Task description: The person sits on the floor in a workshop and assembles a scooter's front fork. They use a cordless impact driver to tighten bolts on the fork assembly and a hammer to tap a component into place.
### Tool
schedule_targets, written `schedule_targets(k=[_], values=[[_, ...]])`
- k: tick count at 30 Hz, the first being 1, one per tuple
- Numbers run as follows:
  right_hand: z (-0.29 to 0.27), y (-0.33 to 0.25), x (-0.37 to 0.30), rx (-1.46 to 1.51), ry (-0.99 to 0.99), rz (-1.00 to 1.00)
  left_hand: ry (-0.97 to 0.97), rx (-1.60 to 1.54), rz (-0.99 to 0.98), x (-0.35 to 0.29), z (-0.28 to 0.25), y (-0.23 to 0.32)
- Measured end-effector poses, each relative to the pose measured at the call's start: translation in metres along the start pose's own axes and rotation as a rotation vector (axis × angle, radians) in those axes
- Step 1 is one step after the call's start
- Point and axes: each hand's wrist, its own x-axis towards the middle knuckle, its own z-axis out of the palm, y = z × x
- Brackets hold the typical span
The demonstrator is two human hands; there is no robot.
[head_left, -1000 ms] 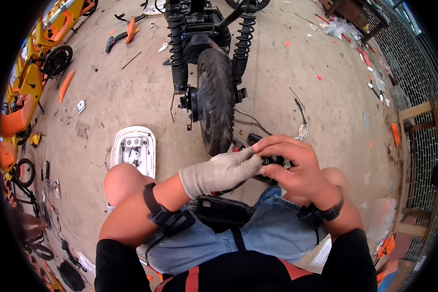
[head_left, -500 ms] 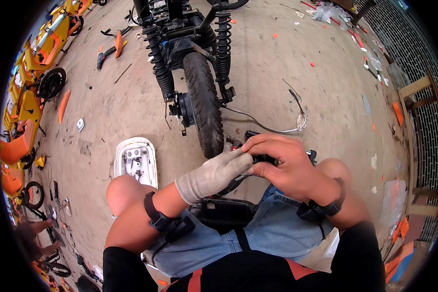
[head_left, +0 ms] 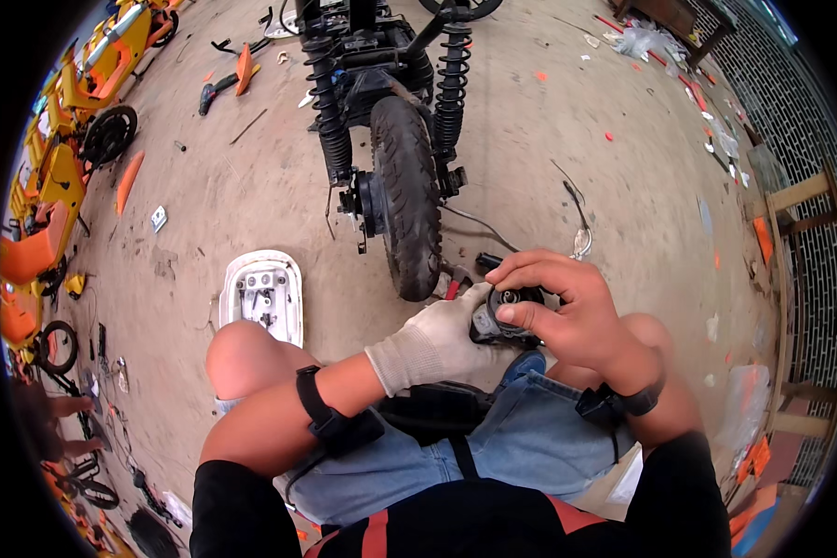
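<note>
Between my hands, above my lap, is a black rounded part [head_left: 489, 325] with a ring and a small metal centre facing up. My left hand [head_left: 442, 337], in a pale knit glove, grips its left side; some of those fingers are hidden behind the part. Bare, my right hand [head_left: 575, 305] curls over the ring from the right, thumb and fingers closed around its edge. Just ahead stands the rear wheel [head_left: 407, 205] of a motorbike-like vehicle, flanked by two black spring shock absorbers [head_left: 450, 88]. Beside my left knee lies a white tray-like shell [head_left: 297, 279] containing small metal parts.
A grey cable [head_left: 479, 223] trails from the wheel's right side. A power drill [head_left: 212, 95] and an orange panel [head_left: 244, 71] lie farther left. Yellow bikes [head_left: 42, 195] line the left edge, near another person's legs [head_left: 73, 406]. Plastic scraps [head_left: 646, 42] litter the right.
The black part has come into view between my hands, tilted up. My left hand has shifted right and slid down beside it; my right fingers now rest around its ring.
</note>
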Motion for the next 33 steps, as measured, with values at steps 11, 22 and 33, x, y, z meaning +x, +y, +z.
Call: schedule_targets(k=[11,22,33], values=[[-0.010,-0.010,0.009,-0.138,-0.049,0.016,0.116,0.020,0.074,-0.003,-0.003,-0.012],[-0.006,-0.001,0.012,0.043,-0.102,0.268,0.123,-0.009,0.058,-0.007,-0.002,-0.020],[0.027,0.001,-0.016,0.674,-0.298,0.275,-0.135,-1.337,0.278,-0.036,-0.030,0.015]])
